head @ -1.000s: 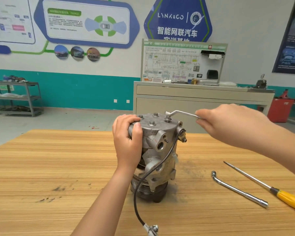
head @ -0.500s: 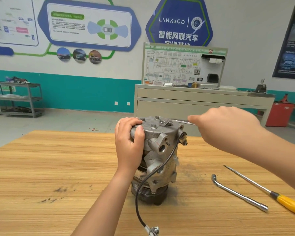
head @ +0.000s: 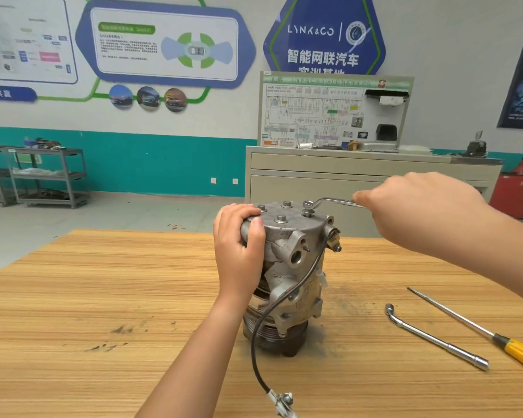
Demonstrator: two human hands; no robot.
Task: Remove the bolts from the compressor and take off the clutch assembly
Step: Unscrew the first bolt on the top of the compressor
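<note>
1. Step in hand: loosening the bolts point(head: 280, 218) on the top face of the compressor point(head: 287, 236). It stands upright in the middle of the worktop point(head: 103, 297), with the clutch assembly point(head: 272, 336) at the bottom against the wood. Four bolt heads show, so by my reading the task is at an early stage.
2. The ring end of the wrench point(head: 332, 201) sits at the far-right bolt point(head: 308, 212), seemingly just above its head. Whether it is seated I cannot tell.
3. The next move calls for dropping the ring squarely over that head, then swinging the handle while the body is kept from turning or tipping.
4. Left hand point(head: 239, 251): its fingers point(head: 245, 211) curl over the top left edge and the thumb presses the side, a firm bracing grip on the housing.
5. Right hand point(head: 420, 212): its fingers point(head: 366, 196) are closed around the handle's right end.
6. An L-shaped socket bar point(head: 435, 339) and a yellow-handled screwdriver point(head: 520, 348) lie on the right, apart from both hands.
</note>
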